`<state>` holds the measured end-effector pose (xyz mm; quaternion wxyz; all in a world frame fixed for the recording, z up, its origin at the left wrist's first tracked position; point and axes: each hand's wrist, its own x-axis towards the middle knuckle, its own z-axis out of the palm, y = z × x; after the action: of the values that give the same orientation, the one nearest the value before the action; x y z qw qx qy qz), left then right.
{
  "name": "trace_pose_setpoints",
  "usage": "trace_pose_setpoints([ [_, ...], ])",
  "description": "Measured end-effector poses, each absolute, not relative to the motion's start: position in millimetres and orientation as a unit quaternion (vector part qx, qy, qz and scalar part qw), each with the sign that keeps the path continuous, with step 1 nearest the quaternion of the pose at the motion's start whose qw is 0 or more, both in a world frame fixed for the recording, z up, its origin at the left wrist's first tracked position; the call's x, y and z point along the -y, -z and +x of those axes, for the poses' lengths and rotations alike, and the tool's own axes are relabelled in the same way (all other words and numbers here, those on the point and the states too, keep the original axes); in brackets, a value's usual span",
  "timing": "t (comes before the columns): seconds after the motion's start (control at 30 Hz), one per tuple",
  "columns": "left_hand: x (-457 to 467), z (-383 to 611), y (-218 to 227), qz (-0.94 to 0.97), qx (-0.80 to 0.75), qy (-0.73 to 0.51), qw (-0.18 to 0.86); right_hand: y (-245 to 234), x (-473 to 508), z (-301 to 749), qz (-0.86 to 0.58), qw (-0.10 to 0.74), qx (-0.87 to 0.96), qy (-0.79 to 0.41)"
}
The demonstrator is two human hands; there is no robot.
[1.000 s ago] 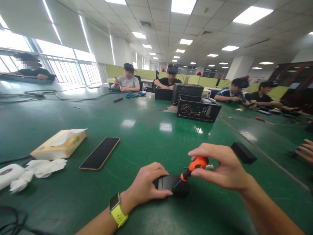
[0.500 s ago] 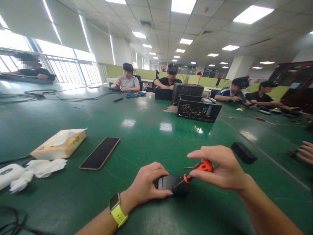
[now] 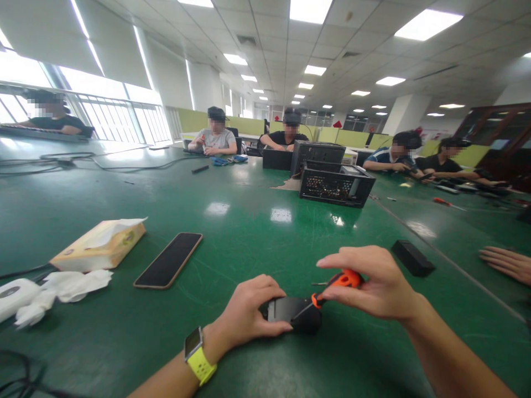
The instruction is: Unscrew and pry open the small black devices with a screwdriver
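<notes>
My left hand (image 3: 244, 315), with a yellow-strapped watch (image 3: 198, 356) on its wrist, is closed round a small black device (image 3: 292, 314) lying on the green table (image 3: 265, 237). My right hand (image 3: 369, 284) pinches the orange handle of a small screwdriver (image 3: 338, 283) between thumb and fingers. The screwdriver's dark shaft slants down and left onto the black device.
A black phone (image 3: 168, 260), a tissue box (image 3: 99, 244) and crumpled tissues (image 3: 70, 284) lie to the left. A black block (image 3: 412, 258) sits right of my hand. Another person's hand (image 3: 506, 262) rests at the right edge. Black computer cases (image 3: 336, 185) stand mid-table; several people sit beyond.
My right hand has tipped the screwdriver handle lower and slightly right. The other person's hand at the right edge has reached further onto the table. My left hand stays put.
</notes>
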<state>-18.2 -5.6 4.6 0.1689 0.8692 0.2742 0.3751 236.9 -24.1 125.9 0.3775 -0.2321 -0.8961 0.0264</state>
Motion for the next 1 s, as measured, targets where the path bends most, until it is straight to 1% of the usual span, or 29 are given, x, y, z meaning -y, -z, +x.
trace_pose_setpoints([
  [0.13, 5.9, -18.2, -3.7, 0.868, -0.275, -0.379, 0.166, -126.0, 24.0, 237.3, -0.241, 0.363, 0.893, -0.110],
  [0.33, 6.6, -18.6, -5.7, 0.868, -0.276, -0.376, 0.172, -126.5, 24.1, 237.3, -0.244, 0.378, 0.893, -0.021],
  [0.5, 6.4, -18.5, -5.2, 0.868, -0.277, -0.374, 0.172, -127.2, 24.3, 236.6, -0.241, 0.361, 0.897, -0.084],
  [0.63, 6.1, -18.4, -4.4, 0.869, -0.277, -0.372, 0.173, -126.4, 23.8, 237.6, -0.241, 0.365, 0.899, -0.029],
  [0.77, 6.0, -18.1, -5.2, 0.869, -0.275, -0.373, 0.173, -127.2, 24.7, 237.7, -0.238, 0.355, 0.900, -0.082],
  [0.9, 6.4, -18.2, -5.2, 0.869, -0.275, -0.373, 0.173, -127.7, 25.4, 237.6, -0.242, 0.360, 0.900, -0.048],
  [1.0, 6.2, -18.5, -4.2, 0.869, -0.276, -0.374, 0.170, -127.7, 24.9, 238.3, -0.244, 0.351, 0.901, -0.075],
])
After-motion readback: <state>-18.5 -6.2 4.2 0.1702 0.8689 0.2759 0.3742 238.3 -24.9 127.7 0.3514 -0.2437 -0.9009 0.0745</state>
